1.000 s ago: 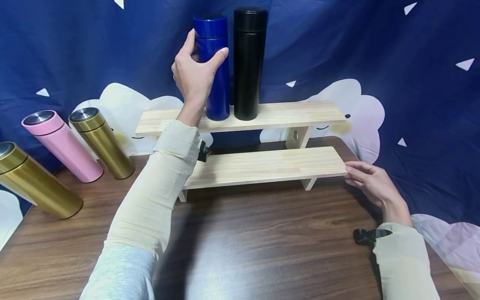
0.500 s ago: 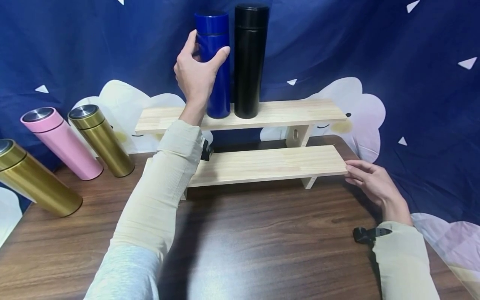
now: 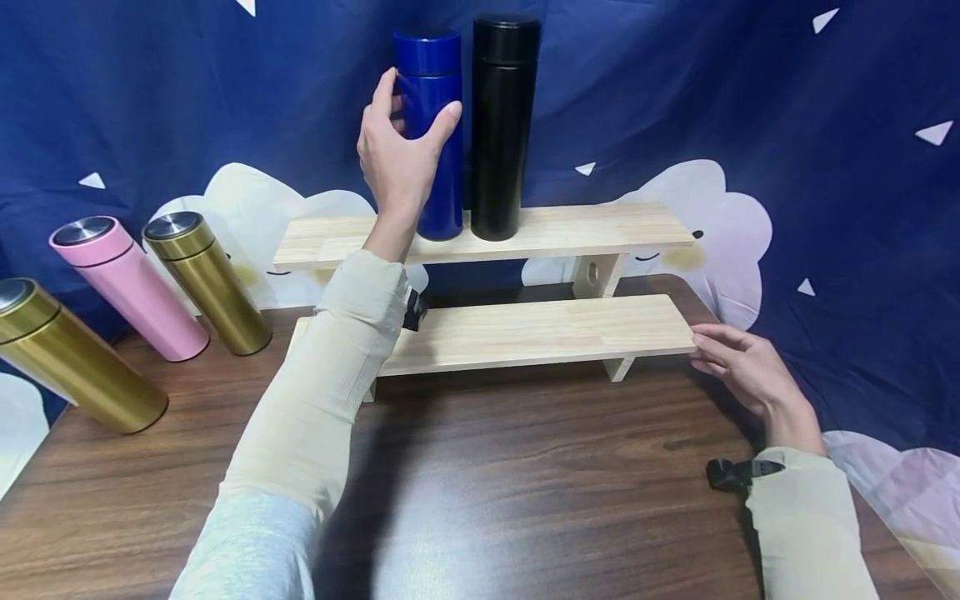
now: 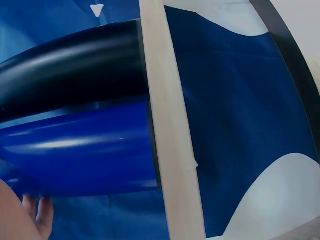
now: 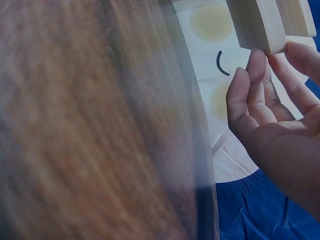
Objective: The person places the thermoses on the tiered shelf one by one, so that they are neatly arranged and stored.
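My left hand (image 3: 397, 158) holds a blue thermos bottle (image 3: 444, 187) by its upper body, thumb on the near side and fingers round the left. The bottle stands upright on the upper board (image 3: 600, 227) of a two-tier wooden shelf. Just to its right stands a taller black thermos bottle (image 3: 501, 150), a narrow gap between them. In the left wrist view the base of the blue bottle (image 4: 85, 155) meets the board's edge (image 4: 172, 130). My right hand (image 3: 746, 375) pinches the right end of the lower board (image 3: 540, 329); its fingertips (image 5: 257, 57) show at the board's end.
At the left of the brown table (image 3: 525, 483) stand a pink thermos bottle (image 3: 142, 296) and two gold ones, one farther back (image 3: 217, 296) and one nearer (image 3: 90, 375). A blue cloth (image 3: 847, 250) with clouds hangs behind the shelf.
My left hand has slid slightly lower on the blue thermos bottle. The bottles stay on the upper board, and my right hand keeps its place at the lower board's end.
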`<move>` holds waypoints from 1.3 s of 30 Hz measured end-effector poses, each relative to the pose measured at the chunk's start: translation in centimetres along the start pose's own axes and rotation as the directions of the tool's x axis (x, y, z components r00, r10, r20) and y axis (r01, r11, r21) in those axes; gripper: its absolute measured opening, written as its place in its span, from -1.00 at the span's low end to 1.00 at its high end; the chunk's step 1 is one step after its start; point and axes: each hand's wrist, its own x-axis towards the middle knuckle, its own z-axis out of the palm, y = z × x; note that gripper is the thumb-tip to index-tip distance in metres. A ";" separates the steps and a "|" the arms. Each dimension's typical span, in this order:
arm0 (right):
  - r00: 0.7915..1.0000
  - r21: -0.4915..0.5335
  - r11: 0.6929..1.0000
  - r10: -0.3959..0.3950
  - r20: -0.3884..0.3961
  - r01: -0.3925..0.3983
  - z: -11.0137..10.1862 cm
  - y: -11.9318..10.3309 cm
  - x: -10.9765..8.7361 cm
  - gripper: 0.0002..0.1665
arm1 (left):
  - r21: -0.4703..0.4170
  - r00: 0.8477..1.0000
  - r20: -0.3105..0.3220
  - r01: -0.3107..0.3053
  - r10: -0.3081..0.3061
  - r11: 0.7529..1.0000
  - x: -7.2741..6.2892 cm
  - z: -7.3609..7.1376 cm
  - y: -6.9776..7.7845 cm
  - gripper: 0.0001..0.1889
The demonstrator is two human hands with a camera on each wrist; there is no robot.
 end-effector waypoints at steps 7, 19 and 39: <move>1.000 0.000 1.000 0.000 0.001 0.000 -0.1 0.0 0.0 -0.73 | -0.002 0.999 -0.021 -0.029 0.028 1.000 -0.5 -0.5 -0.7 -0.23; 1.000 -0.011 1.000 0.000 -0.003 0.000 -0.1 0.0 0.1 -0.73 | -0.083 0.994 -0.055 -0.094 0.089 0.992 -1.5 -2.5 -2.3 -0.48; 0.999 -0.043 0.999 0.017 -0.043 -0.018 -0.2 0.0 0.2 -0.76 | -0.086 0.994 -0.105 -0.022 0.013 0.996 -2.9 -5.4 -6.1 -0.56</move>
